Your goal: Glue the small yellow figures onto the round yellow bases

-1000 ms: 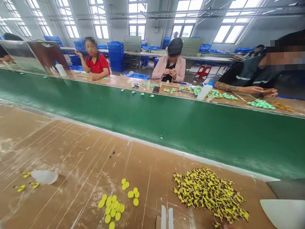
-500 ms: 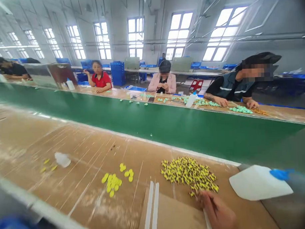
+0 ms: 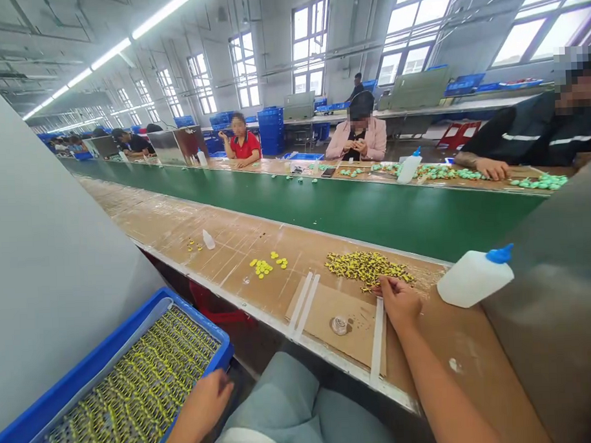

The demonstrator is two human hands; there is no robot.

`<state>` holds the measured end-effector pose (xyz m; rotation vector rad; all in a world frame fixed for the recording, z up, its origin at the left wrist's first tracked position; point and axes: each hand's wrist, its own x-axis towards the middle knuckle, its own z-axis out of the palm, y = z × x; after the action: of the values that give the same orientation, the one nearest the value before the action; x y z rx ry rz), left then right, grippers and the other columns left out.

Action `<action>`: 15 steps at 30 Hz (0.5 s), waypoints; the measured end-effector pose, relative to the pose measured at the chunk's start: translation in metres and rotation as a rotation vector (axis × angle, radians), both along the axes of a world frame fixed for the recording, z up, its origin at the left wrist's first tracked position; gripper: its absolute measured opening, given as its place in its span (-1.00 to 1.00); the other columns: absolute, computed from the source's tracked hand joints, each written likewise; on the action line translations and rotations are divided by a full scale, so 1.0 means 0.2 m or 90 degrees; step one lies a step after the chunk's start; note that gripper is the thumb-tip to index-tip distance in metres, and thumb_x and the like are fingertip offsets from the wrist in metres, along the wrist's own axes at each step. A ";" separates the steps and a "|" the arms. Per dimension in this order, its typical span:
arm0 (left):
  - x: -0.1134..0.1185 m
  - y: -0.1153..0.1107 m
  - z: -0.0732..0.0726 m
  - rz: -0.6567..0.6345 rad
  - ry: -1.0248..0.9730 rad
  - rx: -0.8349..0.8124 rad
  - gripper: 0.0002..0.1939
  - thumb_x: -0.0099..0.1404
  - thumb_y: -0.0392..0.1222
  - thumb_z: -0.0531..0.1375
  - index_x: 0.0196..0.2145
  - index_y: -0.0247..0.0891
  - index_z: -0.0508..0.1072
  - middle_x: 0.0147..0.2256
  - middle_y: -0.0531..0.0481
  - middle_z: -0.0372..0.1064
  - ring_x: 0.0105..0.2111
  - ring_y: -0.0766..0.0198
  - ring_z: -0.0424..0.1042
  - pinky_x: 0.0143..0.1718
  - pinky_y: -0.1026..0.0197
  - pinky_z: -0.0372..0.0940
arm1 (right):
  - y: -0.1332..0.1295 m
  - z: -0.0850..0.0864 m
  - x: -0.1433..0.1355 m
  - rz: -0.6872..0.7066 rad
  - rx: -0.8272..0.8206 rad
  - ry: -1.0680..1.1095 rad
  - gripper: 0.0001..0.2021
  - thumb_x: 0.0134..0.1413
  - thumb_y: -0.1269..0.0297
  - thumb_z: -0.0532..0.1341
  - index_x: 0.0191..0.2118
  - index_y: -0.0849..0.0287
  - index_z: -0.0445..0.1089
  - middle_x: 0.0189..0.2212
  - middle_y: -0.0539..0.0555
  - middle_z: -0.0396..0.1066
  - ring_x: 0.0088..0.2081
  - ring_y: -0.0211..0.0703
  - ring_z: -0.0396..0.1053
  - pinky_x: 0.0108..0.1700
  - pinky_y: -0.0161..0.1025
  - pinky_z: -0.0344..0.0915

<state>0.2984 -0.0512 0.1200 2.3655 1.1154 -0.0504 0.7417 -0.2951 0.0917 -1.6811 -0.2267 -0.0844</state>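
My right hand (image 3: 399,300) reaches to the near edge of a pile of small yellow-and-black pieces (image 3: 360,266). Its thumb and forefinger are pinched together on one small piece at the pile's rim. Low on the left, my left hand (image 3: 212,394) hangs beside a blue tray (image 3: 221,354), fingers curled; whether they hold anything is hidden. Rows of yellow-and-black pieces (image 3: 146,375) fill the tray. On the bench before me lies a cardboard sheet (image 3: 360,339) with white tape strips and a small clear round dish (image 3: 338,324). Yellow discs (image 3: 262,268) lie left of the pile.
A white bottle with a blue cap (image 3: 474,278) stands at the right beside a grey panel (image 3: 560,303). A small white bottle (image 3: 208,239) is farther left. Beyond the bench runs a green conveyor belt (image 3: 275,196), with several people seated across it. A pale panel (image 3: 49,256) rises at left.
The view has tilted down and swung left, bringing the blue tray, my left hand and my legs into sight. My right hand stays at the near edge of the pile.
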 end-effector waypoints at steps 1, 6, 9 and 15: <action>0.11 0.02 0.03 -0.023 -0.054 0.008 -0.91 0.36 -0.27 0.21 -0.26 -0.24 0.54 -0.34 -0.03 0.56 -0.29 0.16 0.58 -0.17 0.15 0.43 | 0.00 0.00 0.00 0.008 -0.002 -0.006 -0.27 -0.11 -0.45 0.24 -0.21 0.25 0.47 -0.45 0.28 0.56 -0.46 0.13 0.55 -0.39 -0.05 0.53; 0.81 0.17 0.16 -0.039 -0.243 0.107 -0.73 0.43 -0.27 0.10 0.02 -0.30 0.47 0.02 -0.18 0.51 0.04 0.16 0.48 0.07 0.15 0.34 | 0.01 -0.03 0.02 0.030 -0.037 -0.050 -0.26 -0.07 -0.41 0.23 -0.14 0.27 0.51 -0.38 0.26 0.59 -0.43 0.07 0.56 -0.37 -0.10 0.51; 1.20 0.30 0.20 -0.053 -0.264 0.153 -0.69 0.43 -0.25 0.14 0.10 -0.31 0.42 0.09 -0.22 0.43 0.12 0.06 0.41 0.16 -0.08 0.29 | 0.01 -0.04 0.02 0.018 -0.075 -0.082 -0.30 -0.02 -0.37 0.22 -0.13 0.27 0.54 -0.37 0.24 0.59 -0.38 0.07 0.56 -0.29 -0.08 0.49; 1.58 0.54 0.18 -0.144 -0.211 0.158 -0.64 0.42 -0.09 0.21 0.10 -0.27 0.41 0.08 -0.18 0.40 0.06 0.03 0.43 0.10 -0.17 0.35 | 0.02 -0.01 -0.01 0.007 -0.115 -0.131 -0.33 0.00 -0.37 0.21 -0.20 0.23 0.60 -0.34 0.23 0.59 -0.37 0.05 0.52 -0.19 -0.06 0.45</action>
<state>0.6149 0.0570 0.1559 2.5859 0.7277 0.4081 0.7393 -0.2901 0.0896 -1.8516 -0.4084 -0.2351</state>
